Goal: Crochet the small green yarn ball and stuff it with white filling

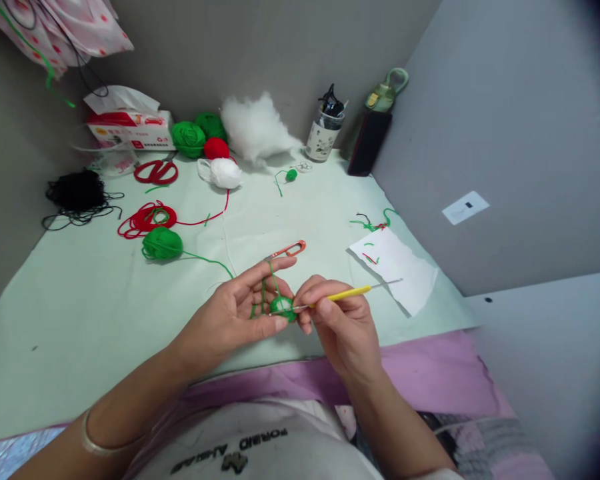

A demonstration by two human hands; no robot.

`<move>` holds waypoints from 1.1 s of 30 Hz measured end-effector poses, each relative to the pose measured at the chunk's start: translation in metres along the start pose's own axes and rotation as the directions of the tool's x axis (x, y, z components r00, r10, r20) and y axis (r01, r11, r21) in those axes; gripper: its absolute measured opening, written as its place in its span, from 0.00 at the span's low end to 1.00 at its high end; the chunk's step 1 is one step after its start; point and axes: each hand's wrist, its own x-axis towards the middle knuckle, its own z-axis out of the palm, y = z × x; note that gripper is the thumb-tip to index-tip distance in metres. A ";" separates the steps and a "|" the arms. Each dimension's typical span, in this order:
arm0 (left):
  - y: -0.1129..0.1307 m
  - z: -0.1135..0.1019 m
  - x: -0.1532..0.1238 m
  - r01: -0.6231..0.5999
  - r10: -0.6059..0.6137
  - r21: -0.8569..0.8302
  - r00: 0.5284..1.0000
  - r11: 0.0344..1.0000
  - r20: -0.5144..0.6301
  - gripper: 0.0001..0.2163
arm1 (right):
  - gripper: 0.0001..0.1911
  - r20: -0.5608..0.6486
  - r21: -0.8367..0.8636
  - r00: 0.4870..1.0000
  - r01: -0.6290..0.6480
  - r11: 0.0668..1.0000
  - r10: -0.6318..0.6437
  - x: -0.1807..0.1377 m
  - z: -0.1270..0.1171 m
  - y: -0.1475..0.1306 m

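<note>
My left hand [237, 307] pinches a small green crocheted piece [283, 319] with white stuffing showing at its top. Green yarn runs over the left index finger and down to the piece. In my right hand [343, 323] is a crochet hook with a yellow handle [347, 294]; its metal tip is at the edge of the green piece. From a green yarn ball [162, 244] on the left, a strand leads toward my left hand. Orange thread snips [290, 250] lie just beyond the left fingertips.
Behind stand a tissue box [145, 130], green yarn balls [189, 139], white stuffing [257, 130], a pen cup [324, 137] and a dark phone [370, 143]. Red scissors [156, 172], black yarn [75, 191] and red yarn [147, 219] lie left. Torn paper [403, 270] is at right, near grey partitions.
</note>
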 end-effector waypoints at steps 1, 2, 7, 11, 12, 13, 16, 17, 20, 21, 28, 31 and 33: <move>0.000 0.000 0.000 -0.002 0.002 0.010 1.000 1.000 0.004 0.33 | 0.05 -0.003 0.008 1.000 0.003 1.000 -0.003 0.000 0.000 0.000; 0.000 -0.001 0.000 -0.002 0.002 0.010 1.000 1.000 0.014 0.34 | 0.05 -0.010 0.015 1.000 0.006 1.000 -0.006 0.000 0.000 0.001; -0.001 -0.002 0.002 0.058 -0.045 -0.115 0.993 0.992 0.112 0.38 | 0.06 -0.039 -0.018 0.999 -0.007 1.000 0.007 -0.001 -0.001 0.004; 0.000 -0.003 0.002 0.107 -0.077 -0.181 0.983 0.978 0.165 0.40 | 0.08 -0.029 -0.074 1.000 -0.004 0.997 0.002 -0.001 -0.004 0.002; 0.000 -0.004 0.003 0.116 -0.084 -0.187 0.982 0.976 0.171 0.41 | 0.08 -0.030 -0.077 1.000 -0.009 0.997 0.007 -0.001 -0.004 0.002; 0.001 -0.004 0.003 0.123 -0.088 -0.192 0.980 0.974 0.180 0.41 | 0.09 -0.034 -0.076 0.999 -0.017 0.997 0.014 -0.001 -0.004 0.001; 0.002 -0.006 0.003 0.144 -0.098 -0.204 0.970 0.968 0.223 0.41 | 0.09 -0.055 -0.060 0.998 -0.040 0.997 0.037 0.002 -0.005 0.000; 0.001 -0.006 0.003 0.147 -0.095 -0.212 0.967 0.966 0.237 0.41 | 0.10 -0.065 -0.053 0.997 -0.046 0.998 0.043 0.003 -0.006 0.000; 0.000 -0.007 0.003 0.151 -0.079 -0.249 0.958 0.957 0.276 0.39 | 0.10 -0.072 -0.026 0.995 -0.070 0.997 0.068 0.005 -0.011 -0.001; 0.000 -0.008 0.003 0.151 -0.073 -0.261 0.955 0.953 0.287 0.37 | 0.10 -0.069 -0.013 0.994 -0.081 0.997 0.080 0.006 -0.013 -0.001; -0.003 -0.006 0.003 0.080 -0.039 -0.204 0.980 0.976 0.197 0.31 | 0.10 -0.070 0.036 0.990 -0.122 0.992 0.124 0.005 -0.020 -0.002; -0.007 -0.002 0.004 0.046 -0.021 -0.149 0.986 0.988 0.165 0.33 | 0.07 -0.012 -0.017 1.000 -0.023 1.000 0.023 0.002 -0.014 0.001; -0.010 0.000 0.005 0.029 -0.012 -0.113 0.989 0.993 0.151 0.34 | 0.05 0.020 -0.088 0.998 0.066 0.994 -0.064 0.001 -0.012 0.004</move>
